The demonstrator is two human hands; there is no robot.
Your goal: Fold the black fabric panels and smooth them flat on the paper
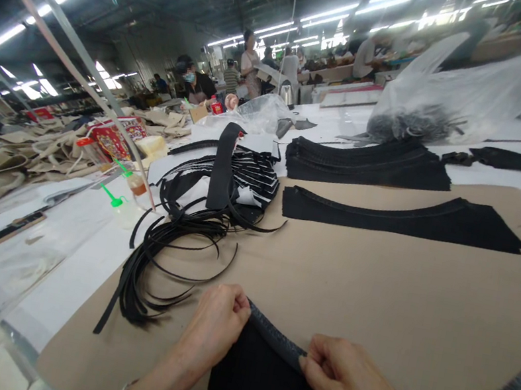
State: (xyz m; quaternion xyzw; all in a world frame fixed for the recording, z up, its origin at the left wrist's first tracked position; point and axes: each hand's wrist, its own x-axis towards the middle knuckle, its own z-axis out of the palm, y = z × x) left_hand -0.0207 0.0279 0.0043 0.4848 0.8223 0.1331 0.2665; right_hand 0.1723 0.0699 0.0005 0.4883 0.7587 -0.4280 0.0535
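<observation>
A black curved fabric piece [267, 384] lies on the brown cardboard sheet [375, 289] at the near edge. My left hand [216, 325] is closed in a pinch on its upper left corner. My right hand [339, 380] is closed on the piece's top edge a little to the right. A grey edging strip [276, 340] runs along that edge between the two hands. Beyond my left hand lies a loose tangle of thin black strips [168, 259].
Flat black cut pieces [402, 217] and a stack of them [367, 163] lie further back on the cardboard. A clear plastic bag [464, 96] sits at the back right. Beige fabric parts [19, 159] and a metal frame post [74, 48] fill the left. People work in the distance.
</observation>
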